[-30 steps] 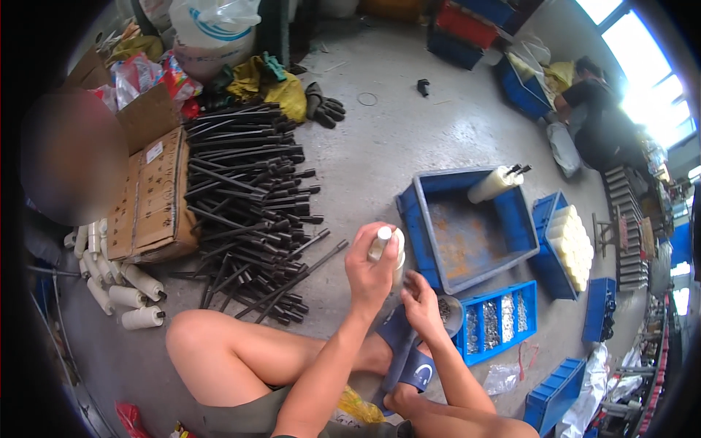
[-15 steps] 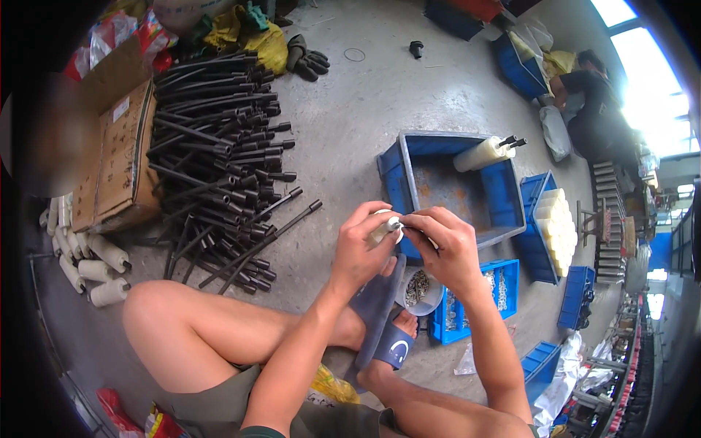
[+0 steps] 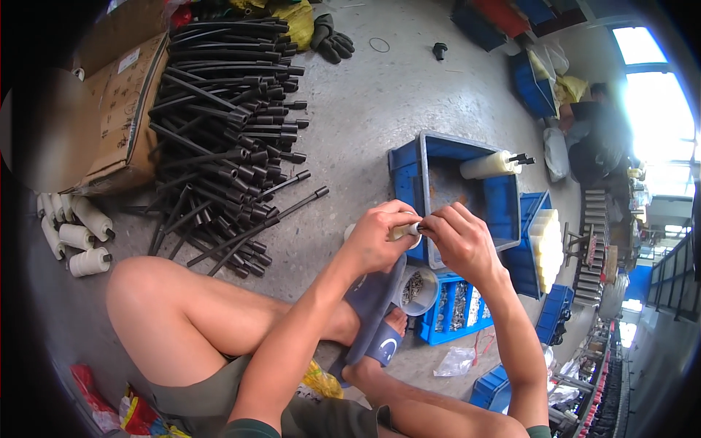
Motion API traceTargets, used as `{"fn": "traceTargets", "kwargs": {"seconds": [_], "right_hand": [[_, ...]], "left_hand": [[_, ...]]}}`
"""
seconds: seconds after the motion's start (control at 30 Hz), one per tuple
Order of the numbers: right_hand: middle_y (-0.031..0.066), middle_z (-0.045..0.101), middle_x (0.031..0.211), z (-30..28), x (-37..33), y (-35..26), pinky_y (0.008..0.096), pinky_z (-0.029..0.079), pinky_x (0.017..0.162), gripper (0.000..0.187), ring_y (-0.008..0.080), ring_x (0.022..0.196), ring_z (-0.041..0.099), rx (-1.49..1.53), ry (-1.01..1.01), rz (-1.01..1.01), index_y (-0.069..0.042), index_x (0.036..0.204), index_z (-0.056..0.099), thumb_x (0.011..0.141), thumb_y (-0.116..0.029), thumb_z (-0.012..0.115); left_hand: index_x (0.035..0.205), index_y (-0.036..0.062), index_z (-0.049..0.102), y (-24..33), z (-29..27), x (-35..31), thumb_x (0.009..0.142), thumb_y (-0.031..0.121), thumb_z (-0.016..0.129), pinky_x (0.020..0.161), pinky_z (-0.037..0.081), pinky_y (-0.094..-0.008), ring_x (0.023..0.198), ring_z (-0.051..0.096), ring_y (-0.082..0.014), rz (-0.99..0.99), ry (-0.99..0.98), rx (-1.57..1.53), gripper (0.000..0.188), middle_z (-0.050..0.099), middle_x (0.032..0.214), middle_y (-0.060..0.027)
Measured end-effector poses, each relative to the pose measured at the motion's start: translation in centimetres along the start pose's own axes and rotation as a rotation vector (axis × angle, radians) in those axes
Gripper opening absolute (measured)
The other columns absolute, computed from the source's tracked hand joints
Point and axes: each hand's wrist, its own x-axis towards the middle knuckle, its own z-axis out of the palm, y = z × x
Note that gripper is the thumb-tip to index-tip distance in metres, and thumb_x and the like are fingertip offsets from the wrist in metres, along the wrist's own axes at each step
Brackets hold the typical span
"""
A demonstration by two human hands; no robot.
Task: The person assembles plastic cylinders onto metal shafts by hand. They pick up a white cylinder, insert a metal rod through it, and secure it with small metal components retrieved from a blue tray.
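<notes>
Moved since a second earlier: the right hand (image 3: 466, 239) had come up from beside the bowl to the end of the pale cylinder (image 3: 401, 233); that end, then turned toward the camera, faced the right of the frame. The view had shifted too, so the black rods (image 3: 234, 124) sat higher.
Cylinder's place: centre of the frame, above the foot and bowl (image 3: 429, 298), just left of the blue crate (image 3: 406, 175) in the picture.
Cylinder's long axis: roughly level across the frame, the capped end aimed at the right hand's fingertips, with practically no gap left.
Nearer hand: the left hand (image 3: 381, 237) wrapped the body; the right met only the tip.
Left hand: clasped around the cylinder, thumb and fingers curled over it.
Right hand: fingers and thumb drawn together at the tip; whether they pinched it or some small part could not be told.
Cylinder's look: creamy and smooth, with a whiter end and a dark spot at the tip. A white patch left of the left hand may have been its far end; the hand hid the join.
Beside the bowl: a blue divided tray (image 3: 438, 338) with small metal parts, lower right of the hands.
</notes>
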Motion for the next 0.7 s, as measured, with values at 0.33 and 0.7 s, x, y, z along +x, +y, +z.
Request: {"fn": "traceTargets", "kwargs": {"seconds": [0.33,0.7], "right_hand": [[0.0051,0.054,0.084,-0.2,0.8,-0.1,0.0372,0.053,0.066,0.015,0.0243,0.079,0.059,-0.146,-0.099,-0.094,-0.009,0.092,0.063,0.083,-0.013,0.074],[0.0087,0.057,0.077,0.8,-0.3,-0.9,0.0454,0.053,0.057,0.017,0.0305,0.072,0.062,-0.117,-0.039,0.096,-0.008,0.08,0.058,0.085,-0.015,0.072]], "left_hand": [[0.112,-0.0002,0.076,-0.3,-0.4,-0.2,0.082,0.005,0.081,0.092,0.056,-0.0412,0.107,0.069,-0.0321,0.158,-0.021,0.165,0.031,0.073,0.119,-0.015],[0.113,-0.0003,0.068,0.4,2.9,-0.9,0.077,0.005,0.08,0.099,0.054,-0.0448,0.116,0.066,-0.0394,0.16,0.214,0.148,0.038,0.068,0.12,-0.0196]]}}
